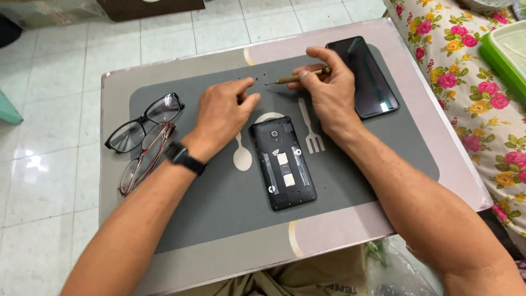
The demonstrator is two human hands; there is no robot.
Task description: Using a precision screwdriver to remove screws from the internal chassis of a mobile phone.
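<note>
A small screwdriver (pixel 300 77) with a brownish handle is held by the right hand (pixel 327 90), pinched between the thumb and the first fingers, and its thin metal tip is pointed to the left, just above the grey mat (pixel 219 208). The left hand (pixel 222 112) is rested on the mat with the fingers loosely curled and nothing held in them; its fingertips are placed near the screwdriver tip, where some very small dark dots are seen on the mat. It cannot be told what these dots are. A black wristband (pixel 183 158) is worn on the left wrist.

Between both wrists, an opened black phone (pixel 282 163) without back cover is laid on the mat, the inner parts facing up. A second dark phone (pixel 362 77) is laid screen up, just beside the right hand. Two pairs of glasses, a black pair (pixel 143 121) and a reddish pair (pixel 147 158), are placed at the left edge of the small table (pixel 449 164), touching each other.
</note>
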